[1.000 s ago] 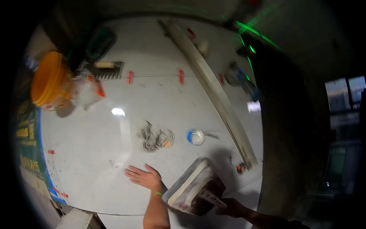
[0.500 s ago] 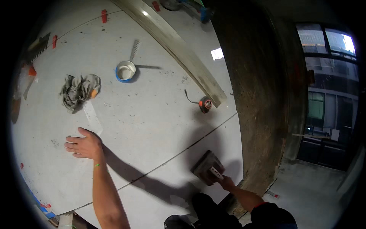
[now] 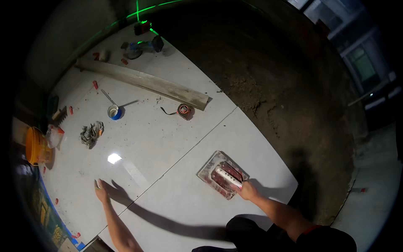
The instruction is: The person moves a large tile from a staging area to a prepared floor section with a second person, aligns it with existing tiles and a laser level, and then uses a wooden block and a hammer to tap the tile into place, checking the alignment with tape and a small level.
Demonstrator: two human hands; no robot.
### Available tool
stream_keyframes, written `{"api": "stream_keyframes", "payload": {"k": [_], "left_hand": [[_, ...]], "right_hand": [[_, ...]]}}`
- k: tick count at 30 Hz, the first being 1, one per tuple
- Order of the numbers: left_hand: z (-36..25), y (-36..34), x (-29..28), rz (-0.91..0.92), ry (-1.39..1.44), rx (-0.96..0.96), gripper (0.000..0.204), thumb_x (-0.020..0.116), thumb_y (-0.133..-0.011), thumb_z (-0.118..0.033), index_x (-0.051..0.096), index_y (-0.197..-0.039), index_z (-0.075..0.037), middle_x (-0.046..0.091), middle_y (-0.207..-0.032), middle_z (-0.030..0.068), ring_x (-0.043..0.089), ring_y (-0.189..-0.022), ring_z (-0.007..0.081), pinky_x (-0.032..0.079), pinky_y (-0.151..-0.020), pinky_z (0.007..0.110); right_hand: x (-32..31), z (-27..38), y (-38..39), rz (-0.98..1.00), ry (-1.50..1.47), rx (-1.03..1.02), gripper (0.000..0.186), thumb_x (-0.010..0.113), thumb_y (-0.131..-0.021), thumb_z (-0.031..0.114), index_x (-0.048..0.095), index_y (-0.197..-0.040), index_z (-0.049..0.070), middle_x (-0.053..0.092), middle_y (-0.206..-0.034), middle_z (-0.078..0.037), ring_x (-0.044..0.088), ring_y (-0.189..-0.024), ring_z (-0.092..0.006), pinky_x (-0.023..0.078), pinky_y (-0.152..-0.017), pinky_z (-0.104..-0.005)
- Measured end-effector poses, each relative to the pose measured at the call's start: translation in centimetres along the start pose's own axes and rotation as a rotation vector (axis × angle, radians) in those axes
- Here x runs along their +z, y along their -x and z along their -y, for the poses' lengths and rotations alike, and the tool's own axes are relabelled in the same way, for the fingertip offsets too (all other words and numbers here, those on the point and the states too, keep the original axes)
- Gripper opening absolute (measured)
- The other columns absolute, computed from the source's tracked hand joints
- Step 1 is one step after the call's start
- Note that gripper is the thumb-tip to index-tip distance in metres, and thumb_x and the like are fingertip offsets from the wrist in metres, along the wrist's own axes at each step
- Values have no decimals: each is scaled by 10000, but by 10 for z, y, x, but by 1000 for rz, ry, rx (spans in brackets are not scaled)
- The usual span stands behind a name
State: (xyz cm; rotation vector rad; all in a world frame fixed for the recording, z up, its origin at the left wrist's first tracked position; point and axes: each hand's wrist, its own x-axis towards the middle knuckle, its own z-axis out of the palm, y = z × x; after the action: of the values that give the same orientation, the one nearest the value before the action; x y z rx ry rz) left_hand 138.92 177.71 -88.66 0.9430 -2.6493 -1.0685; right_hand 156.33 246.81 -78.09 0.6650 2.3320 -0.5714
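One float (image 3: 217, 179) is gripped at its handle (image 3: 228, 177) by the fingers of the right hand (image 3: 247, 191), over the floor tile (image 3: 260, 155) right of the joint (image 3: 184, 155). The left hand's (image 3: 101, 193) fingers seem loosely extended, though small in view. Flat, even pressure is best kept.

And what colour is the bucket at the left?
The bucket is yellow-orange; head view.

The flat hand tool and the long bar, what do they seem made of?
Flat hand tool: perhaps plastic, matte, reddish-brown under pale smears that leave it uncertain. Long bar: probably metal, maybe aluminium, from its dull grey finish and crisp edges.
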Motion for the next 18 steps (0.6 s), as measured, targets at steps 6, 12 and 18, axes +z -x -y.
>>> {"api": "stream_keyframes", "payload": {"k": [6,12,18], "left_hand": [[45,343,-36,35,-104,-69,347,570,-962,-232,631,-1012,105,681,-814,200,659,-756,308,504,-717,423],[-41,587,-152,330,-153,24,287,550,-944,-191,631,-978,82,657,-774,189,633,-707,300,486,-670,421],[-59,697,-124,365,-142,20,283,550,-929,-180,618,-1017,81,665,-860,204,645,-787,321,502,-711,418]], "right_hand": [[6,-29,8,-190,-210,-32,787,546,-853,709,693,-1034,-43,681,-999,-292,657,-1012,-411,523,-834,-479],[15,-29,74,-35,-487,-50,782,548,-870,671,681,-1040,-81,677,-1038,-292,664,-1019,-396,520,-874,-455],[96,-241,105,-429,-551,-52,868,575,-821,728,647,-970,-124,671,-746,-256,689,-616,-350,539,-536,-423]]}}
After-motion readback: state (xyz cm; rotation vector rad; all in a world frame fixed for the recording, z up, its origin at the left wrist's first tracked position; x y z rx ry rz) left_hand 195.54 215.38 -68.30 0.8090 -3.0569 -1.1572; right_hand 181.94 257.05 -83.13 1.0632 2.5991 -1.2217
